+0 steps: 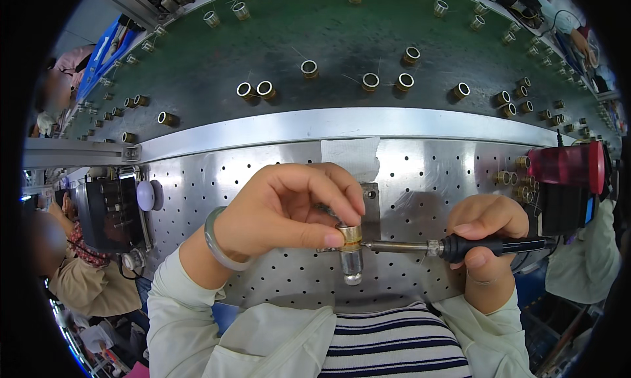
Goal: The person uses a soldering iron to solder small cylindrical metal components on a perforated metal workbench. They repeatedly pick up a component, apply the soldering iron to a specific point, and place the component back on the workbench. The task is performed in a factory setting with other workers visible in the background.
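My left hand [282,210], with a bracelet at the wrist, pinches a small cylindrical coil [351,236] between thumb and fingers. The coil is silver with a copper-coloured band around its lower part. It sits around a round-ended metal rod [352,267] that points toward me. A soldering iron [473,248] lies in the grip of my right hand [490,222], its tip pointing left. That tip meets the copper band on the coil's right side, or comes very near it; which, I cannot tell. A metal block [371,207] stands partly hidden behind my left fingers.
Beyond the perforated metal worktop [414,283] runs a green conveyor belt [197,56] carrying many similar coils with thin wires. Several more coils [505,177] stand at the right, beside a red-fronted device [568,166]. White paper [351,156] lies behind my left hand. Other people work on both sides.
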Tool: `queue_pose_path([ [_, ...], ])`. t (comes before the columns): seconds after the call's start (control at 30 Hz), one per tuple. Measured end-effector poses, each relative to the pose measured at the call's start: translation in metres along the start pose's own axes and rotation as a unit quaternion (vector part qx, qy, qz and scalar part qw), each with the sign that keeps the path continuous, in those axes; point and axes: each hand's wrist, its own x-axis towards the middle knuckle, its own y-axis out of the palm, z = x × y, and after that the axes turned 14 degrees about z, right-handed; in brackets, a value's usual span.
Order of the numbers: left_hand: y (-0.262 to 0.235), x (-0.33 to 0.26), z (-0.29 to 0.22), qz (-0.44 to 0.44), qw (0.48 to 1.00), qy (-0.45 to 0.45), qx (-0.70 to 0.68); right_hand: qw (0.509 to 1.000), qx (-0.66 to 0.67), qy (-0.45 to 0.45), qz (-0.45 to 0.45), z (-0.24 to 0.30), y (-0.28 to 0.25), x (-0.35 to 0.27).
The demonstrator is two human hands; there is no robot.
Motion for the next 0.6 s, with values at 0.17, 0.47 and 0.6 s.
queue_pose_path([
  [0.17,0.0019,0.0014,-0.0041,0.002,0.999,0.02,0.047,1.0,-0.011,0.012,0.01,-0.0002,-0.0011,0.0028],
  [0.47,0.001,-0.0001,-0.0022,0.0,0.997,0.04,0.064,0.999,-0.014,-0.016,0.03,-0.0058,-0.0029,0.0034],
  [0.6,0.0029,-0.0003,-0.0036,-0.003,0.997,0.044,0.066,0.999,-0.028,-0.014,0.035,-0.0052,-0.0024,0.0045],
])
